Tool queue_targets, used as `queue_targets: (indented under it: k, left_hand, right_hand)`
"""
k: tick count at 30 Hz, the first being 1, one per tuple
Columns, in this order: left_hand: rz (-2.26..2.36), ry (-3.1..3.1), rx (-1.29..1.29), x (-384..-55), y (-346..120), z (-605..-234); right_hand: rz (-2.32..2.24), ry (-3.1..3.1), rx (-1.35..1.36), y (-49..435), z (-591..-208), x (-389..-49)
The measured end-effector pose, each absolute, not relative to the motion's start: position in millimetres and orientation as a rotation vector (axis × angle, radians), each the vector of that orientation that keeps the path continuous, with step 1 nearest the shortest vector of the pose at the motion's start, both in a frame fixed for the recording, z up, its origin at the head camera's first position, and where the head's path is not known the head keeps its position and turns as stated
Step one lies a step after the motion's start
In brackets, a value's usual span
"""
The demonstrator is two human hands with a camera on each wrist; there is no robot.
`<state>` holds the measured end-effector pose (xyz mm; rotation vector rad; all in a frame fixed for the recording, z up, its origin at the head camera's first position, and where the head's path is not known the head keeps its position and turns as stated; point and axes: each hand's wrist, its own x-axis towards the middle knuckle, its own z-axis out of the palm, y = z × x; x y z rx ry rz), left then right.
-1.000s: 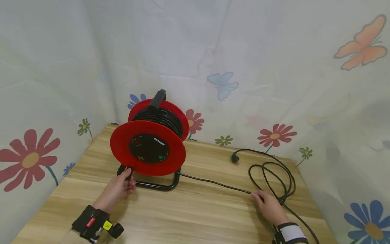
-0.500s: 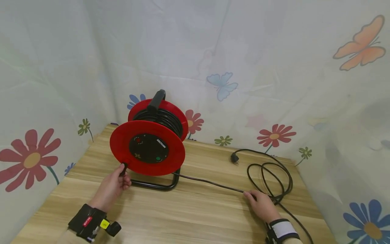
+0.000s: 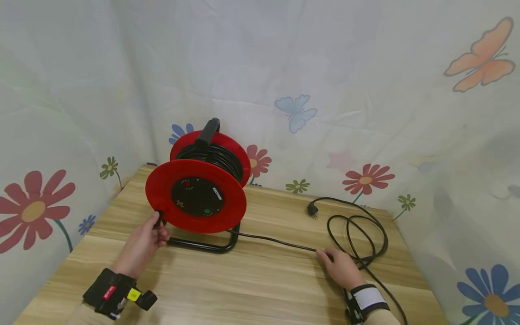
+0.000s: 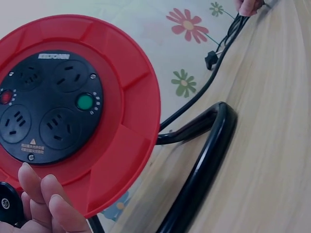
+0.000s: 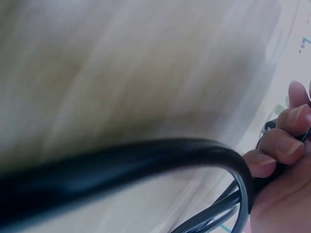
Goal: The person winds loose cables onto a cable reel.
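A red cable reel (image 3: pixel 156 189) with a black socket panel (image 3: pixel 197 197) stands on its black tubular frame (image 3: pixel 199 246) at the table's left. My left hand (image 3: pixel 140 246) holds the small black crank knob (image 3: pixel 159 219) at the disc's lower left; the left wrist view shows the knob (image 4: pixel 9 203) beside curled fingers (image 4: pixel 53 194). Black cable (image 3: pixel 276 242) leaves the reel's underside and runs right to my right hand (image 3: pixel 341 268), which grips it between thumb and fingers. The right wrist view shows the fingers (image 5: pixel 282 145) curled round the cable (image 5: pixel 146 158).
Loose cable loops (image 3: pixel 385 239) lie behind and right of my right hand. The black plug (image 3: pixel 312 209) rests near the table's back. One cable length runs off the front right. A flowered cloth (image 3: pixel 260 67) hangs behind the wooden table (image 3: pixel 252 289).
The reel's disc has turned clockwise, and my left hand has moved left and slightly up with the knob. My right hand has shifted left toward the reel with the cable; the loops followed slightly.
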<state>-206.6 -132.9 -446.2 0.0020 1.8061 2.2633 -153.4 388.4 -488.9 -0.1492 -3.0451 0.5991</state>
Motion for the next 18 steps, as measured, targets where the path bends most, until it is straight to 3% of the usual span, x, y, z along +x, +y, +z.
queue_targets:
  k: [18]
  left_hand:
    - [2.245, 1.860, 0.098, -215.2, -143.1, -432.6]
  right_hand:
    - [0.569, -3.066, -0.071, 366.4, -488.0, -163.7]
